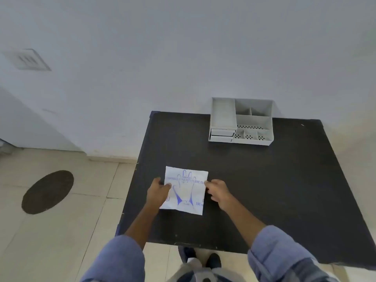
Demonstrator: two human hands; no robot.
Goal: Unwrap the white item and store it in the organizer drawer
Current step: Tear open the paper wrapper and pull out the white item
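White packet (186, 190) edges between both hands.

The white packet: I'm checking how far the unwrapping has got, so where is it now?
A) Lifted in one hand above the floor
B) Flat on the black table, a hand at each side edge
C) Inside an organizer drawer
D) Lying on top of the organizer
B: the white packet lies flat on the black table, the left hand and right hand at its side edges, well short of the organizer.
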